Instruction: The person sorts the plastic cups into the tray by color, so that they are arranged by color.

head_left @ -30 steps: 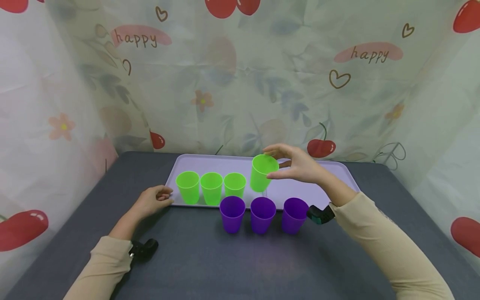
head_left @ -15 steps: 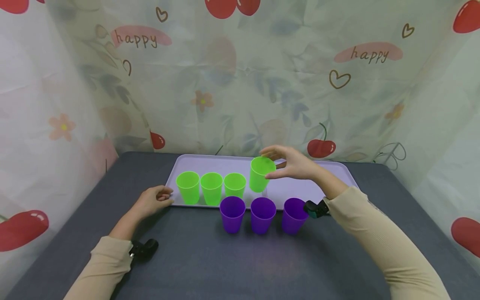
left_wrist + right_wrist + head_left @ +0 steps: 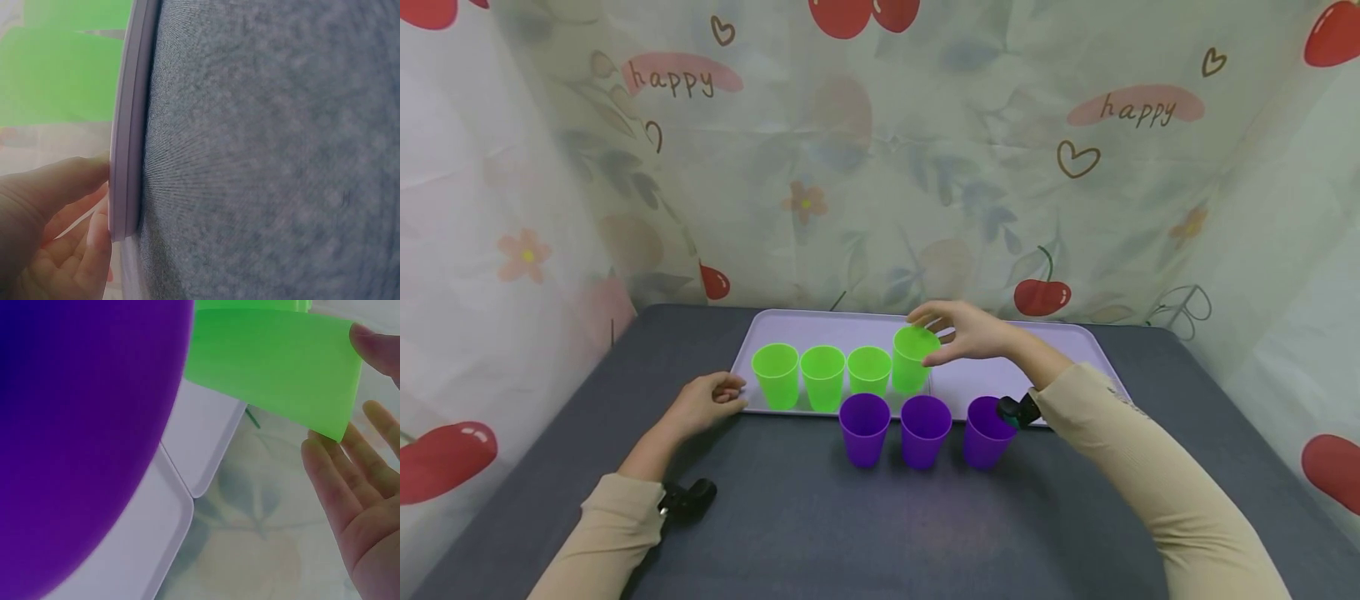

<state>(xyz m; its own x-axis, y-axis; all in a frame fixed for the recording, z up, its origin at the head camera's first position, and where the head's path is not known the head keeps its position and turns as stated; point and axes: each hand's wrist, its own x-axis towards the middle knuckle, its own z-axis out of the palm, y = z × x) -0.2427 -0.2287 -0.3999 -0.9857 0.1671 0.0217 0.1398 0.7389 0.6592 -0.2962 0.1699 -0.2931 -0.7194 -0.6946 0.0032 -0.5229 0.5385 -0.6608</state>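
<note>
My right hand holds a bright green cup by its rim, thumb on the near side and fingers on the far side. The cup is upright, beside a row of three green cups on the left lilac tray. In the right wrist view the thumb and fingertips touch the rim of the held green cup. At the tray's near left corner, my left hand grips the tray edge between thumb and curled fingers.
Three purple cups stand on the dark cloth-covered table in front of the trays. A second lilac tray adjoins the left one. Behind hangs a printed curtain. A purple cup fills the right wrist view's left side.
My right hand has moved left and down with the green cup, bringing it close to the row of green cups. The left hand has stayed at the tray corner.
</note>
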